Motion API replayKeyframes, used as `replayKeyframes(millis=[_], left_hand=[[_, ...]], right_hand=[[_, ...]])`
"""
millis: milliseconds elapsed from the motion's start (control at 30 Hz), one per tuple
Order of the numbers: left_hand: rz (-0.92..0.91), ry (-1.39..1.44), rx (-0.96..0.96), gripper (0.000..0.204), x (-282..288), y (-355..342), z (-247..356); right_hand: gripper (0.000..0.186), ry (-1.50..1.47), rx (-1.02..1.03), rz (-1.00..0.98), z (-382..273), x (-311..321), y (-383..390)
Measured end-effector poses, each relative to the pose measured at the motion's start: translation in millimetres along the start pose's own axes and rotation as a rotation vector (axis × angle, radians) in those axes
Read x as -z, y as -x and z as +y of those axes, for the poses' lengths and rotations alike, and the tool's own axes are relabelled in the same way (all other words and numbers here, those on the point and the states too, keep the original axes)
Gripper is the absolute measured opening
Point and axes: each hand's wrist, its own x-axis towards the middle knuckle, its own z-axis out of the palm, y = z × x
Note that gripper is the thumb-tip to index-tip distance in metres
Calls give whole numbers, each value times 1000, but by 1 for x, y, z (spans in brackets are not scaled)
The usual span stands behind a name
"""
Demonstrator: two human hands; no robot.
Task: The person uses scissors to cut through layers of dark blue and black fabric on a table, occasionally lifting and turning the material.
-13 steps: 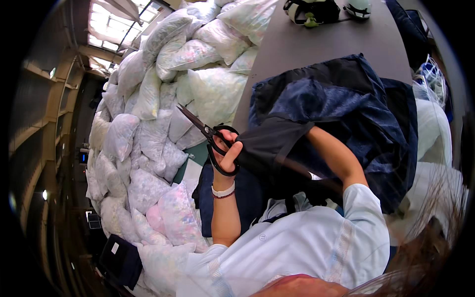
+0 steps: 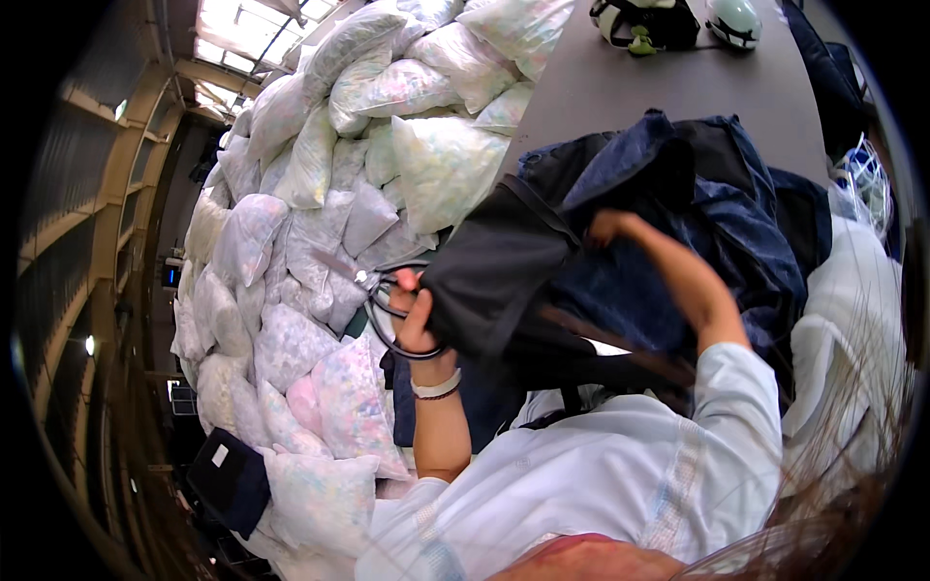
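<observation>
My left hand (image 2: 412,315) is closed with the black-handled scissors (image 2: 363,279) hanging on it, their blades pointing up and left, away from the cloth. The same fingers pinch an edge of the black fabric (image 2: 499,261), which stretches to the right in front of me. That black fabric joins a navy velvety cloth (image 2: 620,281) spread over the table. My right hand (image 2: 612,227) is at the fold where navy and black meet, fingers curled in at the cloth; its fingertips are partly hidden and blurred. A raised navy flap (image 2: 639,160) stands just beyond it.
Many stuffed translucent bags (image 2: 450,169) are heaped along the left of the grey table (image 2: 678,92). At its far end sit a black-and-white item (image 2: 644,24) and a pale rounded object (image 2: 733,21). White padding (image 2: 843,310) lies at the right.
My right hand has come out from beneath the black fabric to the navy fold, lifting a flap. The black fabric is spread wider, and the scissors have tipped flatter to the left.
</observation>
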Motion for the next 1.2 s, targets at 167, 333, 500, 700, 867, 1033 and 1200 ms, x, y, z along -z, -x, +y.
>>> replayKeyframes(millis=[167, 333, 500, 700, 867, 1033, 1200], left_hand=[[-62, 17, 222, 18, -66, -1, -20], [-95, -80, 223, 15, -75, -5, -34], [114, -705, -204, 9, 74, -30, -34], [739, -609, 427, 12, 261, 30, -53], [433, -445, 218, 16, 186, 10, -104], [-318, -688, -128, 50, 63, -63, -164], [-595, -614, 307, 41, 44, -94, -196]], right_hand=[[29, -453, -160, 62, -125, -70, -72], [26, -533, -180, 92, -141, -97, -68], [23, -244, -9, 579, -92, -67, 35], [19, -1591, -179, 1844, -129, -43, 254], [15, -1107, -637, 1871, -198, 9, 206], [19, -591, -543, 1357, -237, 53, 145], [32, -1234, -350, 1555, -268, 43, 165]])
